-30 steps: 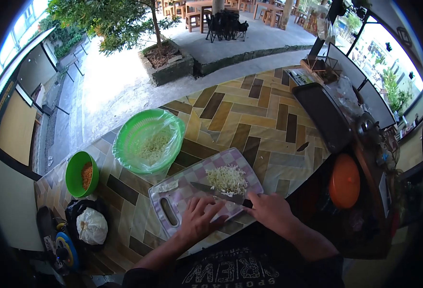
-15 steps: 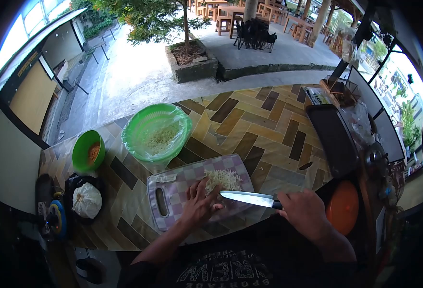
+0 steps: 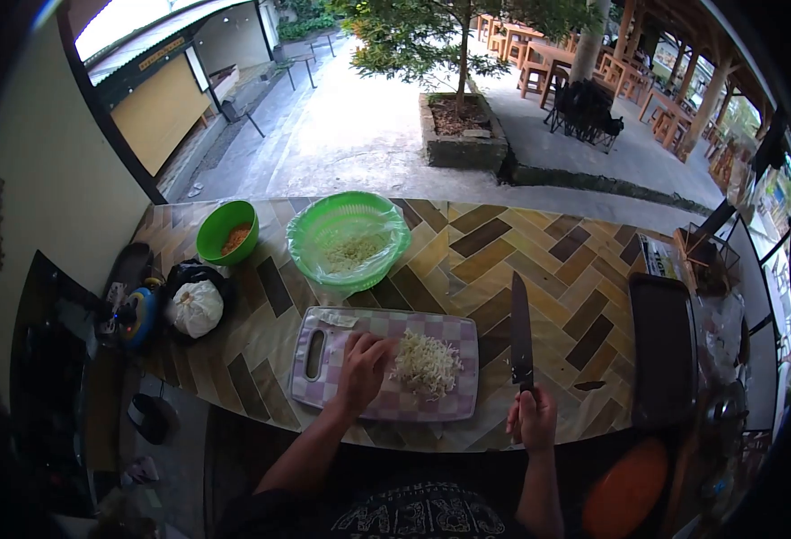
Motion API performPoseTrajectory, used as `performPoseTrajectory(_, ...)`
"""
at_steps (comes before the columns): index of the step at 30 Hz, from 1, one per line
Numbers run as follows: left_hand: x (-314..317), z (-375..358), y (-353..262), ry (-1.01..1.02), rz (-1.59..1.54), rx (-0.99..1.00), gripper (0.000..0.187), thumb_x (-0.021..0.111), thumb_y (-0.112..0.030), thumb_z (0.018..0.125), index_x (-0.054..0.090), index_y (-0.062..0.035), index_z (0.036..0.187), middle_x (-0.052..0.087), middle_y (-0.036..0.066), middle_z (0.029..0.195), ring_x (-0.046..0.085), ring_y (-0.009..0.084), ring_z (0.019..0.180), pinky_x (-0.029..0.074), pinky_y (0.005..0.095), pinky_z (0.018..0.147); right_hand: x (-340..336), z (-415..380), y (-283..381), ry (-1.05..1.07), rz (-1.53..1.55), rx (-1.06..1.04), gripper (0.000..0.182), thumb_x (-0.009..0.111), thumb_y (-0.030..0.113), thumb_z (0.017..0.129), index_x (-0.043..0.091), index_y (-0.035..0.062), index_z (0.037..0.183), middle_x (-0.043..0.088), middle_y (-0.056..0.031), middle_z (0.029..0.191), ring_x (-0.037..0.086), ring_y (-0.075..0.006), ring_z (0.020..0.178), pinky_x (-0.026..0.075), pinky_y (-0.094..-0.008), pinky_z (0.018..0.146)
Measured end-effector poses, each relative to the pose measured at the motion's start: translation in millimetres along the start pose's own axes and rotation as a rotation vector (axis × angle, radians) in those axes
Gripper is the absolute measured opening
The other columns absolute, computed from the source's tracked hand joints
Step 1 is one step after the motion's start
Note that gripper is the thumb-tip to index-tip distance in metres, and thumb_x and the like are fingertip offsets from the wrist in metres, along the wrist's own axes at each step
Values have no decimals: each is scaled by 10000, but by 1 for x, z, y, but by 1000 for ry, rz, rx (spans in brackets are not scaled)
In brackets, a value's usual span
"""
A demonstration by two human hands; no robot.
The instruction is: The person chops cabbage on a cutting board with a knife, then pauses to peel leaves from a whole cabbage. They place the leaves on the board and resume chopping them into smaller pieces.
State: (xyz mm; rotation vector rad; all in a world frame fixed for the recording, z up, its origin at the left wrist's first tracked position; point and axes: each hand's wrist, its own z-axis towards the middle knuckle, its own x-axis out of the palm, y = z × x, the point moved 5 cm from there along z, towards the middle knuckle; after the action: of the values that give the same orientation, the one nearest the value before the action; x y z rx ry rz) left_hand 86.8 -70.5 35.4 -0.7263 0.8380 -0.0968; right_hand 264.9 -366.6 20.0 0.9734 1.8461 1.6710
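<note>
On the left, the bowl (image 3: 216, 222) and then the basket (image 3: 316, 216) stand past the far edge of the board (image 3: 323, 389), a good place for them while loose bits are handled: neither crowds the wrists. The left hand (image 3: 366, 364) is over the middle of the board, at the left edge of the shreds (image 3: 428, 366), which lie heaped on the board's right half. Such a light heap is best nudged from the side, fingertips together, in short, gentle sweeps, so that no strands slip over a rim (the right rim, close by, looks the likelier one). The knife (image 3: 521, 332) is off to the right, apart from the board, and that seems sound: bare fingers at the heap want the blade well away.

As for pose, the left forearm slants in from the near side, the fingers bent toward the heap; their undersides are hidden, so I cannot tell whether they pinch any strands or merely rest beside them. The right hand (image 3: 533, 418) is closed around the knife's handle near the front edge of the table (image 3: 575, 296), the blade pointing forward, away from the body.
</note>
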Motion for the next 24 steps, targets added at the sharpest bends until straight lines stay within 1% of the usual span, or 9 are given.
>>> performPoseTrajectory(4, -17, 11, 42, -122, 193, -149, 399, 645, -9, 882, 682, -61, 1276, 635, 159, 1213, 572, 384, 1188, 475, 470, 1010, -4, 12, -25, 27, 110, -135, 214, 703, 214, 1007, 577, 42, 994, 743, -228, 982, 732, -225, 701, 585, -333, 674)
performPoseTrajectory(6, -24, 16, 59, -47, 357, -113, 383, 642, -46, 905, 673, -72, 1285, 615, 157, 1274, 558, 378, 1234, 455, 477, 1045, -11, 24, -25, 68, 118, -230, 168, 690, 160, 1005, 563, 51, 1012, 714, -299, 1150, 771, -292, 828, 607, -355, 748)
performPoseTrajectory(8, -27, 13, 68, 28, 431, -99, 350, 641, -83, 924, 674, -81, 1273, 610, 149, 1298, 552, 367, 1260, 435, 481, 1072, -16, 31, -22, 75, 188, -204, 179, 689, 173, 1010, 554, 57, 1024, 709, -306, 1160, 774, -309, 844, 615, -357, 737)
performPoseTrajectory(9, -30, 15, 68, 59, 423, -96, 326, 642, -101, 933, 679, -83, 1256, 614, 143, 1291, 552, 359, 1262, 425, 482, 1082, -13, 30, -10, 100, 235, -37, 220, 691, 223, 1016, 536, 67, 1028, 741, -221, 974, 750, -249, 710, 604, -335, 616)
performPoseTrajectory(12, -36, 13, 70, 130, 375, -141, 237, 657, -138, 941, 694, -87, 1169, 641, 117, 1235, 570, 348, 1216, 415, 477, 1083, -26, 34, -10, 180, 238, 158, 268, 689, 279, 1021, 518, 72, 1029, 663, -98, 722, 655, -174, 547, 561, -317, 499)
performPoseTrajectory(13, -36, 12, 71, 145, 380, -149, 224, 659, -144, 941, 696, -87, 1154, 646, 116, 1218, 574, 350, 1199, 417, 478, 1076, -22, 34, -3, 157, 286, 207, 274, 697, 284, 1014, 528, 69, 1026, 529, -16, 593, 546, -128, 463, 514, -306, 447)
performPoseTrajectory(16, -39, 10, 63, 131, 365, -145, 194, 660, -149, 944, 700, -88, 1124, 656, 111, 1179, 585, 356, 1154, 429, 486, 1050, -34, 39, -9, 300, 65, 289, 245, 711, 234, 989, 544, 57, 1014, 548, -32, 611, 541, -140, 463, 519, -314, 480)
performPoseTrajectory(19, -37, 4, 61, 89, 381, -129, 189, 659, -145, 945, 698, -89, 1121, 658, 116, 1169, 588, 365, 1137, 438, 491, 1035, -41, 19, -27, 419, 409, 422, 225, 724, 193, 949, 562, 49, 1007, 551, -31, 614, 531, -160, 454, 515, -328, 511)
performPoseTrajectory(24, -36, 0, 64, 46, 368, -146, 223, 661, -136, 945, 690, -75, 1157, 653, 154, 1174, 585, 393, 1143, 446, 499, 1029, -48, 18, -35, 434, 478, 420, 265, 735, 241, 921, 533, 70, 922, 458, -14, 538, 465, -149, 414, 454, -323, 472)
